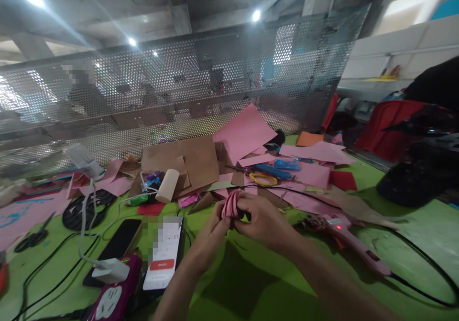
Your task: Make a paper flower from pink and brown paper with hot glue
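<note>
A small rolled piece of pink, red and white layered paper (231, 205) sits between my two hands, above the green table. My left hand (212, 237) is closed on its left and lower side, thumb in front. From the right, my right hand (261, 219) pinches the same roll, with fingers curled over its far edge. Part of the roll is hidden by the fingers. To the right of my right hand lies a pink glue gun (353, 242) with a red light lit. Beyond the hands are yellow-handled scissors (263, 180).
Pink paper sheets (245, 132) and brown cardboard (182, 163) pile up behind. A lit phone (165, 254), a dark phone (120, 240) and a purple power strip (118, 292) with a white charger lie at left. Cables cross both sides. A perforated metal screen (168, 91) borders the table.
</note>
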